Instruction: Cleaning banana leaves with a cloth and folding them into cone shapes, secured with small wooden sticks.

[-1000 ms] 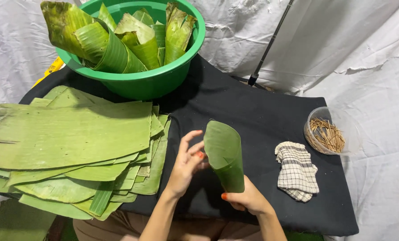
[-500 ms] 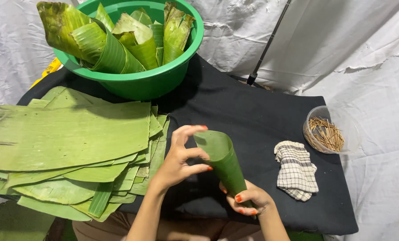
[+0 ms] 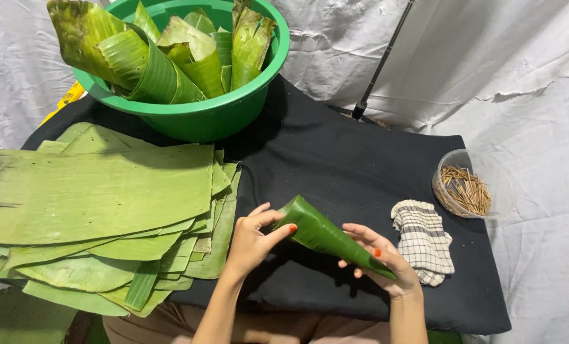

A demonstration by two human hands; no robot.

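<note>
Both hands hold a rolled green leaf cone (image 3: 326,234) up over the black cloth (image 3: 361,165): the left hand (image 3: 251,241) pinches its wide end, and the right hand (image 3: 386,264) curls around its pointy tip. It looks light, thin and bendy, easy to tear, so soft holds at both ends seem best. Flat leaves (image 3: 93,204) lie left of the left hand, and a checked rag (image 3: 424,239) lies right of the right hand.

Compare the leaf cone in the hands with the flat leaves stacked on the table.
The leaf cone is rolled to a point; the stacked leaves lie flat. The cone is held off the cloth by the left hand and right hand; the stack rests untouched. Both are green leaf.
</note>
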